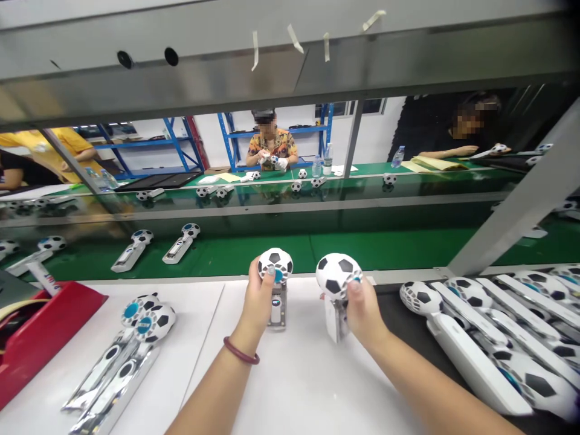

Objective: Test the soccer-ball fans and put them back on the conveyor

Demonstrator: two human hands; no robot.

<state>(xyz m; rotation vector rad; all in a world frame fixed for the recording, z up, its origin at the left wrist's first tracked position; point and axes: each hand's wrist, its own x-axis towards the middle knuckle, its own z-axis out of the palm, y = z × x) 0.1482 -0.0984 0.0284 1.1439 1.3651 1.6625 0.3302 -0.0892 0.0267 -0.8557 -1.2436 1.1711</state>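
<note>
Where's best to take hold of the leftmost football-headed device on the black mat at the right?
Likely best around the middle of its white handle, from above and its left: the handle is long and straight, and that side lies exposed, while neighbouring devices crowd its right. The round head looks likelier to slip.

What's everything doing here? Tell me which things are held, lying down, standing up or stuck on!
Left hand: closed on a gadget
Left-hand gadget: held at its ball end
Right hand: closed on another
Right-hand gadget: held at its ball end
Two gadgets at left: lying side by side
Gadgets at right: lying packed close
Tall bottle: standing upright
Tape strips: stuck up high
</note>
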